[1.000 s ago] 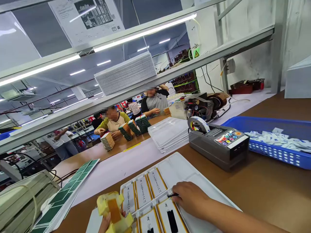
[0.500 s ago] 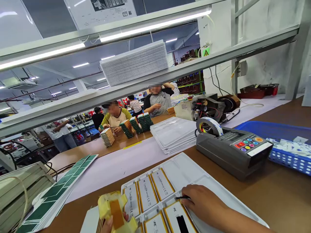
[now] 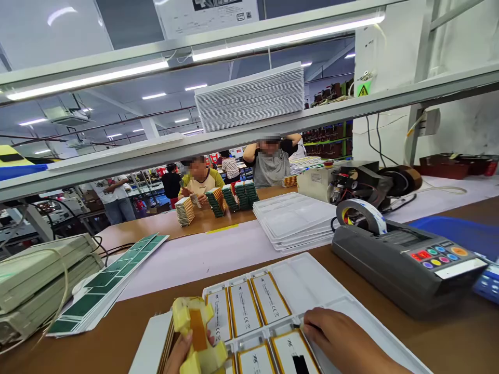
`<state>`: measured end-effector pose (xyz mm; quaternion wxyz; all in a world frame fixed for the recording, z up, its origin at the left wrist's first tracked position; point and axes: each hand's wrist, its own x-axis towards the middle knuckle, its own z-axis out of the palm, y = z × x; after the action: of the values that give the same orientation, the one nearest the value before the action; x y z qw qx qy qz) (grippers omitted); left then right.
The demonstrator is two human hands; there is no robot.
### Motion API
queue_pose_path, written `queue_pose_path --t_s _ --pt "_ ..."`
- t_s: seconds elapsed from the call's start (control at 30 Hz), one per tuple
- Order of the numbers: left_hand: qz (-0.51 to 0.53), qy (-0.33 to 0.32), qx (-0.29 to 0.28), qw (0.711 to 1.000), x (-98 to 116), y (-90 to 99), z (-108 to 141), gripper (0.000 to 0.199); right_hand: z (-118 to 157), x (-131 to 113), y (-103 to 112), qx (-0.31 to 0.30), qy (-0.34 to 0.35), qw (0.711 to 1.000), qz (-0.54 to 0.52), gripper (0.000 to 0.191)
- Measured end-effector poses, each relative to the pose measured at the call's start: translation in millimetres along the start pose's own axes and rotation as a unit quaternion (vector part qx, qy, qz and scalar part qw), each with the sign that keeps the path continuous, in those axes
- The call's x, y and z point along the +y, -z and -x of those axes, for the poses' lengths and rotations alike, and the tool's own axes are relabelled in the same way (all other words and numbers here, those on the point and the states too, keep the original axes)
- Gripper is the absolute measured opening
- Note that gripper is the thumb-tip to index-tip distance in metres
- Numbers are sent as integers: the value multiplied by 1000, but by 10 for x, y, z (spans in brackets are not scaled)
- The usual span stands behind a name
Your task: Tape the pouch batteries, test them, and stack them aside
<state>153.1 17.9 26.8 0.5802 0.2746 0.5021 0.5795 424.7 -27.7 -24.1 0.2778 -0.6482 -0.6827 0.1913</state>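
The left grip [image 3: 180,354] is clenching a yellow foam block [image 3: 195,332] at the bottom edge of the view, with an orange strip [image 3: 198,330] lying along the block's face. Just beyond the block and to the right of this grip, a white tray [image 3: 331,291] is lying on the tabletop [image 3: 452,337], holding rows of pouch cells [image 3: 244,309] with gold edges. The right grip [image 3: 340,340] is resting at the near edge of those rows, its fingers closing on a slim dark tool [image 3: 297,326] (only its tip shows), right beside a cell marked with a black strip [image 3: 300,364].

Left of the left grip, a white panel [image 3: 147,347] is standing in the way of the tabletop's edge. Further left, green-patterned sheets [image 3: 105,283] are fanning out on a white mat [image 3: 195,265], next to bundled pale packs [image 3: 41,280]. Ahead of the right grip, a stack of empty white trays [image 3: 292,221] is sitting on the mat, and to its right a tape dispenser [image 3: 407,267] is carrying a roll of tape [image 3: 362,215]. A blue basket [image 3: 489,283] is showing at the far right edge.

Across the bench, one co-worker [image 3: 200,179] is working behind stacks of cells [image 3: 216,202], while another [image 3: 271,166] is raising both hands behind the head (neither is touching the near tray).
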Motion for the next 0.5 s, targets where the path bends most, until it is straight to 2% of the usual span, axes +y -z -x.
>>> queue_pose_path --t_s 0.33,0.5 --pt "18 6 -13 1000 -9 13 60 42 5 67 -101 -17 -3 1000 -25 33" --pt "41 42 -13 998 -16 9 143 34 24 80 -116 -20 -9 1000 -18 34"
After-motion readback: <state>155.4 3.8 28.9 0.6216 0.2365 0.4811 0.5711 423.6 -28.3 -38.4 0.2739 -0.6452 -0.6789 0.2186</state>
